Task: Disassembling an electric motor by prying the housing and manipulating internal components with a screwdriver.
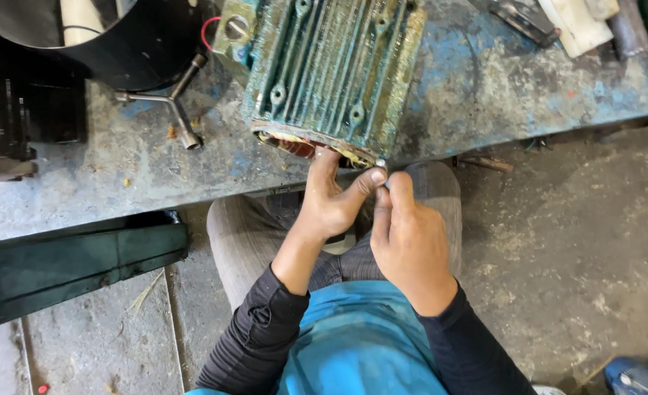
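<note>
Three-armed socket wrench on the worn blue workbench, beside a black drum.

The finned motor housing lies on the workbench, its open end over the near edge just above my hands. Left of it lies a socket wrench, with a round drum behind that.

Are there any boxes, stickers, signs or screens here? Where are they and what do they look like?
None that I can see: no box, sticker, sign or screen.
The green ribbed motor housing on the workbench shows bare metal, no sticker visible.
Both hands, left hand and right hand, are at its open end.
</note>
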